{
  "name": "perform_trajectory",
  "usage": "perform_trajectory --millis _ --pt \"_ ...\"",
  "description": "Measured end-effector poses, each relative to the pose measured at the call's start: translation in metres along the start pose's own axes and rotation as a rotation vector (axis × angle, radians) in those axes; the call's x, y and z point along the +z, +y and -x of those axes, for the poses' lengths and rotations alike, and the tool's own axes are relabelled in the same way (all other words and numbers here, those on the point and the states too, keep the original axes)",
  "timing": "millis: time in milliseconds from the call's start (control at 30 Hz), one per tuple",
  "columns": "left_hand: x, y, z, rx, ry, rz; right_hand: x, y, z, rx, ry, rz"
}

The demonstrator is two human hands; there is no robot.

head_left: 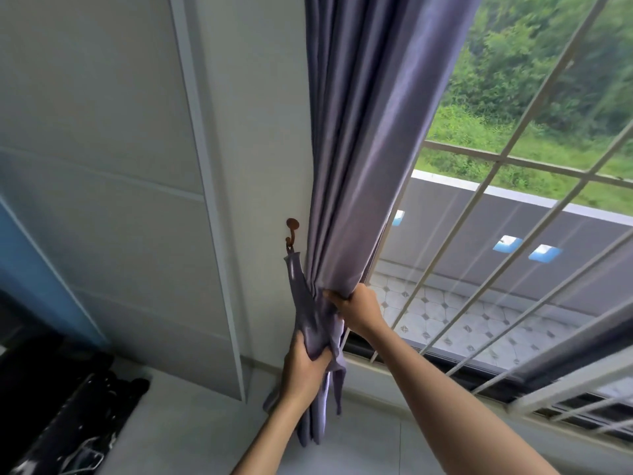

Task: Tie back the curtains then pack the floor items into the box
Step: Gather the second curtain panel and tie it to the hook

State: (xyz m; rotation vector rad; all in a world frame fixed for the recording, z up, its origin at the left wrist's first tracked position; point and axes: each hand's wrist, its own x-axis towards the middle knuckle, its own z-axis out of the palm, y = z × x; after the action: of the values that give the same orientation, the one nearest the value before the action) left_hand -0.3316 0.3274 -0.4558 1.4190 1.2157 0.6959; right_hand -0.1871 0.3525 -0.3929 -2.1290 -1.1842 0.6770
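Observation:
A purple-grey curtain (370,132) hangs beside the window, gathered into folds against the white wall. My right hand (359,308) grips the bunched curtain from its window side at about sill height. A matching fabric tieback (301,303) hangs from a small brown wall hook (292,231) just left of the curtain. My left hand (303,366) holds the lower part of the tieback, directly below my right hand. The curtain's bottom hangs down behind my left forearm.
White window bars (479,217) run across the window on the right, with a tiled balcony and greenery outside. A white wardrobe panel (102,166) fills the left. Dark objects (68,416) lie at the lower left. Another dark curtain edge (599,344) shows at the right.

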Motion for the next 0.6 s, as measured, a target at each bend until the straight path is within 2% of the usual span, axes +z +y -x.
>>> perform_trajectory --millis 100,233,367,533,600 --pt "0.007 -0.002 0.002 -0.032 0.035 0.009 0.007 0.000 0.008 -0.008 0.083 0.053" --pt "0.016 0.004 0.009 -0.030 0.126 0.045 0.014 -0.003 0.012 0.008 0.100 0.040" --pt "0.026 0.007 0.025 -0.011 0.072 0.024 0.013 -0.003 0.012 0.014 0.072 0.025" --pt "0.037 0.003 0.027 -0.153 0.155 0.062 0.010 0.005 0.013 0.011 0.065 -0.011" --pt "0.039 0.006 0.024 -0.195 0.133 0.119 0.008 0.007 0.013 0.011 0.066 -0.022"
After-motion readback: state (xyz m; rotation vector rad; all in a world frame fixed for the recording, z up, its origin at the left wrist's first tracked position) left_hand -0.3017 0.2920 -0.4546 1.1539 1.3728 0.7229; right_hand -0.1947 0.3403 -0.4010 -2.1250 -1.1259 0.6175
